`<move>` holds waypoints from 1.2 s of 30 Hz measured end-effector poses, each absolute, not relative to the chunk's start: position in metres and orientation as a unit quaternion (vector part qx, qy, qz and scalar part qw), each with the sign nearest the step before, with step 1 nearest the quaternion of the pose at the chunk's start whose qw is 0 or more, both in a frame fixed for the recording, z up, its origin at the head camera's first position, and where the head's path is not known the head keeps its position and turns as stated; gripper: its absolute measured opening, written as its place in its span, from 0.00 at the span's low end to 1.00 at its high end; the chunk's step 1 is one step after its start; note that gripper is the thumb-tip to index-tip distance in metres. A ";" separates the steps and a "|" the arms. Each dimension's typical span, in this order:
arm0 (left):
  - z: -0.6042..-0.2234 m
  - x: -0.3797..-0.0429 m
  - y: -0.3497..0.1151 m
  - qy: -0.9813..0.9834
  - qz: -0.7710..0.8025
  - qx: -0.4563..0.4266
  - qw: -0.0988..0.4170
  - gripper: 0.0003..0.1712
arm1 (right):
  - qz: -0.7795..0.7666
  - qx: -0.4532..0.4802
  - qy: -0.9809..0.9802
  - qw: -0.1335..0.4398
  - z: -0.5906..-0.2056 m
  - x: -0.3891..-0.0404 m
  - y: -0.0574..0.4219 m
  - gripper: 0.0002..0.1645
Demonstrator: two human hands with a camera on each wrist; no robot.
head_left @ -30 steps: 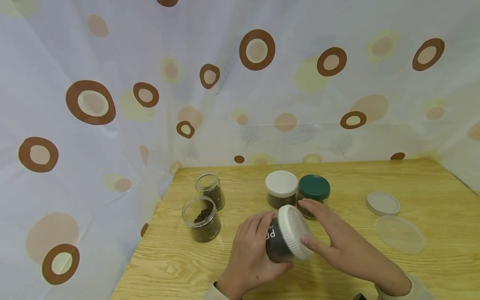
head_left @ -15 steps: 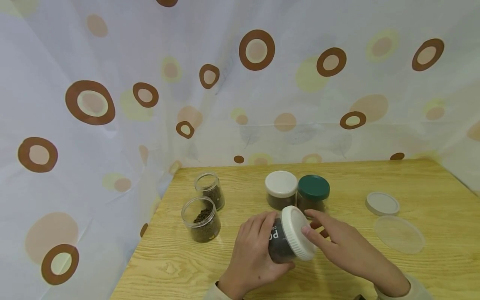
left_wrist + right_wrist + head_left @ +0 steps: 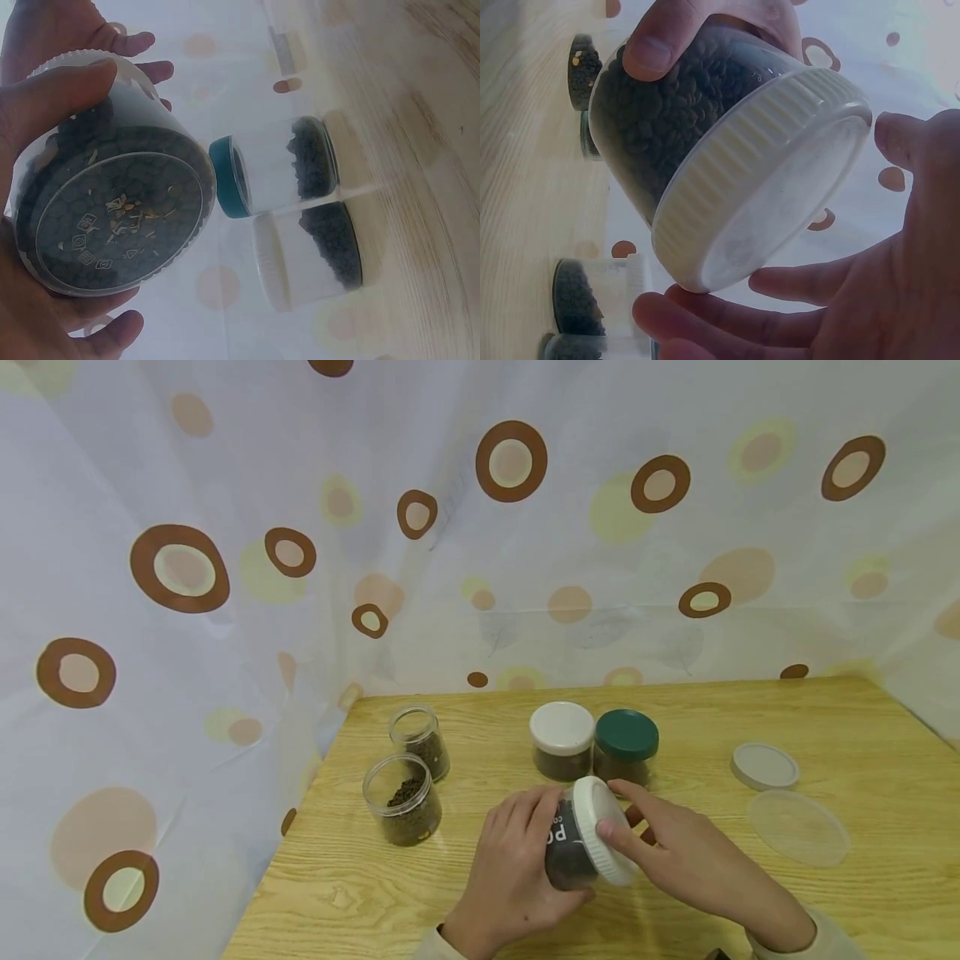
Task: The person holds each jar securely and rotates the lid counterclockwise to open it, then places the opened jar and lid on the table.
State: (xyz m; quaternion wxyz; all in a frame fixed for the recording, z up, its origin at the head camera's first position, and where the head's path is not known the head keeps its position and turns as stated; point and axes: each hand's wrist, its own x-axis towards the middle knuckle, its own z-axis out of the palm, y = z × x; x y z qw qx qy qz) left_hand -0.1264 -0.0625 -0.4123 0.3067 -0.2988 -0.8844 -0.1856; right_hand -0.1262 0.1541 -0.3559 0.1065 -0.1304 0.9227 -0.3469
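My left hand (image 3: 510,868) grips a clear jar (image 3: 567,852) with a dark label, tilted above the table. Dark pellets fill much of it, and pale bits show through its base in the left wrist view. A ribbed white screw lid (image 3: 757,180) is on the jar, facing right. Around this lid my right hand (image 3: 693,856) is spread, fingers fairly straight. In the right wrist view its fingertips (image 3: 682,296) meet the lid's lower edge, while the thumb tip lies close by the opposite edge. Whether the thumb touches is hard to tell.
Two lidless jars (image 3: 408,818) of dark pellets stand at the left. Behind my hands are a white-lidded jar (image 3: 562,747) and a green-lidded jar (image 3: 626,739). A loose white lid (image 3: 765,766) and a translucent disc (image 3: 799,828) lie on the wooden table (image 3: 337,893) at the right.
The jar and my left hand have shifted slightly right. My right hand's fingers, spread wide over the lid earlier, have drawn in nearer its edge.
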 end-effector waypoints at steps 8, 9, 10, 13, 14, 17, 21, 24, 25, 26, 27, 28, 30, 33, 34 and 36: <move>-0.412 -0.124 -0.062 -0.890 -0.173 -0.302 0.296 0.61 | -0.346 -0.164 0.919 0.096 -0.358 -0.126 0.159 0.46; -0.412 -0.124 -0.062 -0.889 -0.171 -0.302 0.299 0.61 | -0.346 -0.181 0.916 0.089 -0.359 -0.125 0.160 0.47; -0.412 -0.125 -0.063 -0.888 -0.171 -0.303 0.301 0.61 | -0.346 -0.199 0.913 0.081 -0.359 -0.125 0.161 0.48; -0.412 -0.125 -0.064 -0.886 -0.172 -0.303 0.306 0.61 | -0.342 -0.253 0.904 0.046 -0.362 -0.123 0.164 0.51; -0.412 -0.125 -0.064 -0.885 -0.172 -0.303 0.308 0.61 | -0.341 -0.269 0.900 0.033 -0.363 -0.122 0.164 0.51; -0.413 -0.125 -0.064 -0.884 -0.174 -0.303 0.309 0.61 | -0.338 -0.301 0.891 0.007 -0.367 -0.121 0.165 0.51; -0.415 -0.124 -0.064 -0.885 -0.176 -0.303 0.306 0.61 | -0.341 -0.313 0.887 0.004 -0.368 -0.121 0.165 0.50; -0.415 -0.124 -0.064 -0.886 -0.176 -0.302 0.303 0.61 | -0.338 -0.308 0.889 0.008 -0.368 -0.120 0.165 0.50; -0.415 -0.124 -0.063 -0.887 -0.176 -0.302 0.302 0.61 | -0.336 -0.306 0.891 0.007 -0.368 -0.120 0.165 0.50; -0.415 -0.124 -0.063 -0.888 -0.176 -0.301 0.300 0.61 | -0.335 -0.307 0.891 0.006 -0.368 -0.120 0.165 0.50; -0.415 -0.124 -0.063 -0.888 -0.178 -0.301 0.298 0.60 | -0.334 -0.306 0.891 0.006 -0.368 -0.119 0.165 0.50; -0.415 -0.124 -0.063 -0.889 -0.179 -0.301 0.296 0.60 | -0.334 -0.305 0.892 0.007 -0.368 -0.119 0.165 0.50; -0.415 -0.123 -0.063 -0.889 -0.183 -0.301 0.292 0.60 | -0.336 -0.306 0.891 0.008 -0.368 -0.119 0.166 0.50; -0.415 -0.123 -0.063 -0.889 -0.187 -0.301 0.291 0.60 | -0.336 -0.308 0.890 0.006 -0.368 -0.119 0.166 0.50; -0.415 -0.123 -0.063 -0.889 -0.187 -0.300 0.292 0.60 | -0.336 -0.309 0.889 0.005 -0.368 -0.119 0.166 0.50; -0.416 -0.123 -0.063 -0.889 -0.187 -0.299 0.291 0.60 | -0.338 -0.312 0.888 0.004 -0.368 -0.119 0.167 0.50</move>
